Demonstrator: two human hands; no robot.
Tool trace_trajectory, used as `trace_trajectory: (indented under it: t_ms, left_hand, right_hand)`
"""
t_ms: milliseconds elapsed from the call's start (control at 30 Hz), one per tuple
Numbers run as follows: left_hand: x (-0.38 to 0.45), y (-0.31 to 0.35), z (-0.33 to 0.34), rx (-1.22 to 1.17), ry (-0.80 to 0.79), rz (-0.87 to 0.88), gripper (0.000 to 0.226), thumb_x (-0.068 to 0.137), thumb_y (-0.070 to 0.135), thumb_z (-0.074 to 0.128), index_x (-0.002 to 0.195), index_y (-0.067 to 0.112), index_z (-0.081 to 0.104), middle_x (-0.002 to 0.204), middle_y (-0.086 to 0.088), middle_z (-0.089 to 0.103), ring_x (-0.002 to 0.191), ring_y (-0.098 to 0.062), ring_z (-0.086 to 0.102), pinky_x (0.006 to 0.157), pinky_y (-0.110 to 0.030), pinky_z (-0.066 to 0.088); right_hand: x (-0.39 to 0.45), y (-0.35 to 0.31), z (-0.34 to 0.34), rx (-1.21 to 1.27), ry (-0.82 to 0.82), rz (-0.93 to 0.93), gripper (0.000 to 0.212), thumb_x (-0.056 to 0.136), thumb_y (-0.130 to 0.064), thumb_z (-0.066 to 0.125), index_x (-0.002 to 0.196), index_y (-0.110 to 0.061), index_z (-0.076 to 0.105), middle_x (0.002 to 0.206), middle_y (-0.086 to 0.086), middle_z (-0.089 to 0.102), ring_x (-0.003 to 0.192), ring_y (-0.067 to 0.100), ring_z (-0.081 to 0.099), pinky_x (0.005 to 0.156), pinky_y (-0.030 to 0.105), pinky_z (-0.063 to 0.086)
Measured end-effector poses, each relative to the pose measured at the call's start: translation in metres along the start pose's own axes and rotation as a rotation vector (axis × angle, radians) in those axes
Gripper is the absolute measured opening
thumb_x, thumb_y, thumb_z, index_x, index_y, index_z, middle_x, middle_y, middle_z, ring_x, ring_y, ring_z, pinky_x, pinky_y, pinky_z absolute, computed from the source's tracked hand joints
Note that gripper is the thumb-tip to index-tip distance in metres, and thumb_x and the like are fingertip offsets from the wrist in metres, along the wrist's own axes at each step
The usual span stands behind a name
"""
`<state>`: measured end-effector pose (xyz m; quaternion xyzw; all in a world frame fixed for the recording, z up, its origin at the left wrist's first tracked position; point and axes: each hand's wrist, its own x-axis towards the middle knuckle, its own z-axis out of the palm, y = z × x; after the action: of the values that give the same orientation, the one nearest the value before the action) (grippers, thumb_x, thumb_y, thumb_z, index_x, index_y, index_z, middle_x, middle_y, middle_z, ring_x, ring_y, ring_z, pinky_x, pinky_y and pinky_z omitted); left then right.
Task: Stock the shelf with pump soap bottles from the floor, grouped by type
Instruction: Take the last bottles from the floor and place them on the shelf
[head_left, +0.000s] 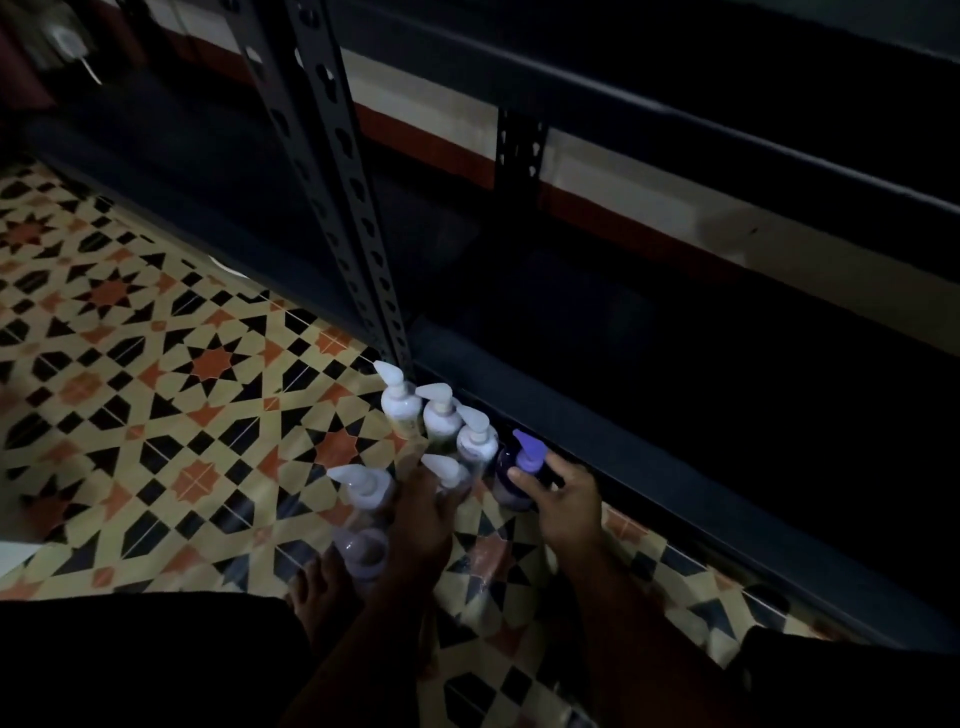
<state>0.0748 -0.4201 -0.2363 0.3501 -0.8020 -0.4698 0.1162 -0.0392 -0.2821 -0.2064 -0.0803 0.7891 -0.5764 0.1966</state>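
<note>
Head view: six pump bottles stand upright on the patterned floor beside the dark shelf's lower edge, long axes vertical, nozzles mostly pointing up-left. Right hand fingers curl round the purple-pump bottle. Left hand wraps a clear white-pump bottle; grip blurred.

A dim stockroom or shop corner in a tiled building: a dark slotted-steel shelving rack stands on a patterned floor of orange, black and cream star tiles, with pump soap bottles clustered at the foot of its upright.
</note>
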Motion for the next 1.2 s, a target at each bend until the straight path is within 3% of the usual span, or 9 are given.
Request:
trace_trajectory:
  t_ms: [67, 167, 333, 467, 600, 733, 833, 1033, 1200]
  left_hand:
    - [-0.004, 0.004, -0.002, 0.052, 0.019, 0.062, 0.048, 0.105, 0.048, 0.051, 0.117, 0.003, 0.064, 0.11, -0.011, 0.065, 0.101, -0.026, 0.063, 0.093, -0.034, 0.048]
    - [-0.011, -0.003, 0.0, 0.047, 0.03, 0.045, 0.064, 0.103, 0.063, 0.043, 0.12, 0.005, 0.063, 0.116, -0.011, 0.062, 0.107, -0.025, 0.06, 0.098, -0.03, 0.044]
    - [-0.02, 0.027, -0.019, 0.03, -0.106, 0.011, 0.047, 0.099, 0.045, 0.06, 0.125, 0.006, 0.062, 0.122, -0.018, 0.063, 0.115, -0.034, 0.06, 0.102, -0.045, 0.047]
    - [-0.031, 0.039, -0.034, -0.087, -0.118, 0.022, 0.04, 0.092, 0.061, 0.059, 0.105, 0.023, 0.062, 0.103, -0.006, 0.067, 0.099, -0.025, 0.065, 0.093, -0.052, 0.052]
    - [-0.04, 0.067, -0.05, -0.313, -0.272, -0.15, 0.039, 0.092, 0.059, 0.068, 0.121, 0.033, 0.067, 0.126, 0.003, 0.071, 0.121, -0.022, 0.065, 0.111, -0.045, 0.046]
    - [-0.05, 0.086, -0.057, -0.33, -0.354, -0.166, 0.088, 0.072, 0.09, 0.061, 0.143, 0.038, 0.057, 0.15, 0.004, 0.057, 0.14, -0.021, 0.052, 0.12, -0.05, 0.037]
    - [-0.065, 0.113, -0.063, -0.337, -0.368, -0.152, 0.092, 0.067, 0.096, 0.06, 0.143, 0.044, 0.055, 0.154, 0.011, 0.052, 0.142, -0.018, 0.049, 0.121, -0.051, 0.035]
    - [-0.105, 0.177, -0.084, -0.378, -0.339, -0.18, 0.089, 0.067, 0.091, 0.063, 0.14, 0.04, 0.057, 0.141, 0.015, 0.061, 0.128, -0.018, 0.06, 0.113, -0.051, 0.045]
    - [-0.135, 0.22, -0.11, -0.514, -0.418, -0.116, 0.047, 0.079, 0.038, 0.09, 0.112, 0.033, 0.057, 0.093, 0.007, 0.079, 0.093, -0.022, 0.078, 0.092, -0.052, 0.061]
  right_hand:
    - [-0.003, 0.004, -0.002, 0.024, -0.028, -0.001, 0.031, 0.082, -0.004, 0.083, 0.111, -0.012, 0.077, 0.105, -0.004, 0.073, 0.098, 0.009, 0.071, 0.084, 0.021, 0.056]
    - [-0.011, 0.01, -0.011, 0.021, -0.093, 0.038, 0.036, 0.083, -0.01, 0.084, 0.117, -0.009, 0.076, 0.113, 0.004, 0.069, 0.108, 0.019, 0.068, 0.086, 0.018, 0.054]
    - [-0.038, -0.003, -0.038, 0.233, -0.253, 0.151, 0.032, 0.086, -0.002, 0.078, 0.115, -0.013, 0.076, 0.112, 0.006, 0.078, 0.103, 0.019, 0.072, 0.089, 0.027, 0.056]
    - [-0.064, -0.026, -0.058, 0.336, -0.313, 0.274, 0.026, 0.088, -0.007, 0.075, 0.113, -0.014, 0.078, 0.112, 0.01, 0.078, 0.107, 0.027, 0.072, 0.097, 0.036, 0.055]
    - [-0.086, -0.06, -0.069, 0.404, -0.349, 0.334, 0.024, 0.095, -0.01, 0.067, 0.117, -0.014, 0.074, 0.111, 0.006, 0.078, 0.097, 0.016, 0.072, 0.082, 0.024, 0.054]
    - [-0.107, -0.094, -0.077, 0.496, -0.312, 0.364, 0.026, 0.1, -0.021, 0.061, 0.125, -0.017, 0.069, 0.115, 0.006, 0.075, 0.095, 0.016, 0.071, 0.078, 0.024, 0.057]
    - [-0.12, -0.114, -0.083, 0.415, -0.278, 0.337, 0.03, 0.098, -0.034, 0.064, 0.118, -0.012, 0.07, 0.108, 0.01, 0.074, 0.091, 0.02, 0.069, 0.08, 0.03, 0.055]
    - [-0.154, -0.144, -0.102, 0.349, -0.347, 0.359, 0.051, 0.084, -0.057, 0.078, 0.105, -0.012, 0.068, 0.104, 0.012, 0.077, 0.092, 0.031, 0.073, 0.092, 0.046, 0.057]
    - [-0.178, -0.169, -0.119, 0.323, -0.422, 0.276, 0.083, 0.058, -0.011, 0.1, 0.126, -0.005, 0.054, 0.111, 0.016, 0.074, 0.098, 0.034, 0.075, 0.088, 0.051, 0.061]
